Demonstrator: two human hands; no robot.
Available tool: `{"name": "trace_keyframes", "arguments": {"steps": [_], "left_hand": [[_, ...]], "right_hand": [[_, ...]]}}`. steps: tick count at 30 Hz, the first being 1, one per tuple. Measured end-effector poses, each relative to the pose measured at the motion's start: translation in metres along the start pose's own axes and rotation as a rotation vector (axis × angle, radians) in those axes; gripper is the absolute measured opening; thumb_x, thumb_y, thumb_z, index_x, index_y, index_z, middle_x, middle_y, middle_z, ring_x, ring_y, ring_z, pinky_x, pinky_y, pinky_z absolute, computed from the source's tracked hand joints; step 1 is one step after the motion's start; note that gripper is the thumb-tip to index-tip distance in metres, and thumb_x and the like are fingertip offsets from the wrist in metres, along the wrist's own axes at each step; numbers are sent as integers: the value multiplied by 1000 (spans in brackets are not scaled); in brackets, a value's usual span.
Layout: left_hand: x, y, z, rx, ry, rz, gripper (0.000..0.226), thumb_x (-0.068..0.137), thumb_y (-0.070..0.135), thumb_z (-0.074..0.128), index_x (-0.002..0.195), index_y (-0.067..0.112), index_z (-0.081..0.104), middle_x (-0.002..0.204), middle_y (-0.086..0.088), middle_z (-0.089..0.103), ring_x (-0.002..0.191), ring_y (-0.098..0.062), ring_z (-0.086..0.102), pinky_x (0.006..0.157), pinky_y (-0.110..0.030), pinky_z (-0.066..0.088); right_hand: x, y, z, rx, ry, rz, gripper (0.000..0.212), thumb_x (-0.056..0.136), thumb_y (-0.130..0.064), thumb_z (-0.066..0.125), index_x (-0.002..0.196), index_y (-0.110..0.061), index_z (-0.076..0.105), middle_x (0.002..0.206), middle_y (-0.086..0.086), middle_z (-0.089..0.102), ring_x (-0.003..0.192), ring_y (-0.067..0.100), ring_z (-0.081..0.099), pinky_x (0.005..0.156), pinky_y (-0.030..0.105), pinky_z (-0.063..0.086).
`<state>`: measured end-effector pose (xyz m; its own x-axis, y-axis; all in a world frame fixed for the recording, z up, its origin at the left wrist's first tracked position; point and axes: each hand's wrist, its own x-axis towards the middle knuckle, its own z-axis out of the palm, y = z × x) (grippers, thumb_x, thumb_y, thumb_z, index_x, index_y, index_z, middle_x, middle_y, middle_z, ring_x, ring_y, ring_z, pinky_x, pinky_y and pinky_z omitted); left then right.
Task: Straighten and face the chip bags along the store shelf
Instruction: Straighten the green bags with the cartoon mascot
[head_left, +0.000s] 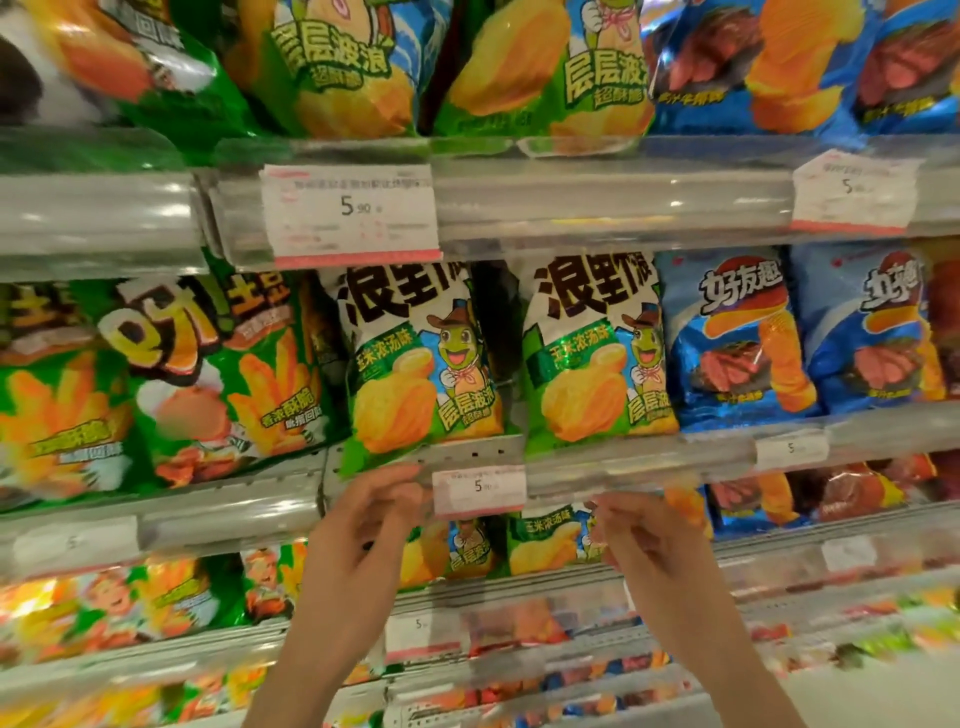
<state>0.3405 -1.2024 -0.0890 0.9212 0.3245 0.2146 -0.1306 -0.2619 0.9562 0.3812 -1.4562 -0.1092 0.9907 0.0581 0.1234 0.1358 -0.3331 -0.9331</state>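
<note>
Both hands were raised to the front edge of the middle shelf (649, 470). Left hand (358, 525): fingers loosely curled just below the bottom edge of the left green turtle chip bag (415, 364); blur hid whether they touched it, nothing clearly gripped. Right hand (644, 540): fingers loosely curled below the shelf rail, under the right green turtle bag (592, 353), grasping nothing visible. Both green bags stood upright, faces forward, side by side with a dark gap between them. The left one's bottom corner hung over the shelf lip. A price tag (479, 491) sat on the rail between the hands. Blue chip bags (737, 338) stood to the right, green fry-picture bags (208, 374) to the left, tilted.
</note>
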Motion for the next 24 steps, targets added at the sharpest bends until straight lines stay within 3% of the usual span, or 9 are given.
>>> {"name": "trace_keyframes", "arguments": {"steps": [2, 5, 8, 16, 18, 20, 22, 24], "left_hand": [[-2, 2, -2, -1, 10, -5, 24, 89, 49, 59, 107, 36, 71, 101, 12, 76, 98, -9, 70, 90, -43, 56], [-3, 6, 0, 10, 35, -4, 22, 92, 51, 62, 103, 35, 72, 98, 12, 76, 96, -9, 70, 89, -43, 56], [-4, 12, 0, 29, 67, 3, 22, 93, 34, 57, 105, 24, 72, 96, 11, 77, 94, -7, 71, 90, -43, 56], [1, 28, -14, 29, 223, 51, 15, 94, 32, 60, 101, 27, 72, 92, 12, 75, 86, -5, 70, 86, -38, 54], [7, 33, -13, 43, 264, 70, 16, 92, 35, 60, 105, 32, 70, 103, 19, 71, 97, 2, 65, 89, -33, 52], [15, 36, -10, 73, 275, 89, 34, 90, 42, 58, 122, 35, 62, 125, 23, 59, 117, 7, 55, 101, -29, 45], [27, 38, -4, 124, 238, 62, 58, 90, 51, 54, 146, 38, 42, 151, 22, 37, 136, 6, 37, 113, -29, 33], [41, 44, 2, 140, 185, 42, 72, 93, 53, 52, 156, 38, 20, 159, 23, 22, 143, 6, 22, 116, -21, 24]], "right_hand": [[-1, 0, -1, 17, 0, 14, 11, 98, -26, 58, 96, -30, 69, 81, 14, 70, 79, 36, 64, 74, 47, 53], [5, -1, -6, 46, 9, 31, 11, 98, -21, 60, 101, -24, 70, 80, -6, 74, 78, 17, 68, 76, 29, 56], [10, -3, -6, 100, 19, 56, 12, 96, -15, 61, 98, -21, 71, 81, -4, 75, 83, 22, 70, 82, 36, 59], [21, -28, 4, 112, -41, -33, 13, 92, -32, 62, 99, -29, 72, 85, -9, 76, 83, 13, 71, 85, 39, 58], [22, -38, 9, 105, -55, -83, 21, 86, -43, 59, 99, -32, 71, 88, -12, 75, 86, 8, 71, 85, 34, 57], [25, -50, 17, 107, -72, -106, 19, 89, -43, 60, 104, -36, 69, 95, -20, 73, 92, -1, 68, 88, 26, 56], [31, -67, 29, 91, -108, -139, 26, 92, -44, 59, 116, -39, 65, 109, -27, 69, 104, -10, 62, 91, 14, 51], [44, -83, 44, 71, -121, -182, 50, 89, -55, 56, 136, -39, 53, 130, -31, 56, 119, -12, 52, 94, 8, 45]]}}
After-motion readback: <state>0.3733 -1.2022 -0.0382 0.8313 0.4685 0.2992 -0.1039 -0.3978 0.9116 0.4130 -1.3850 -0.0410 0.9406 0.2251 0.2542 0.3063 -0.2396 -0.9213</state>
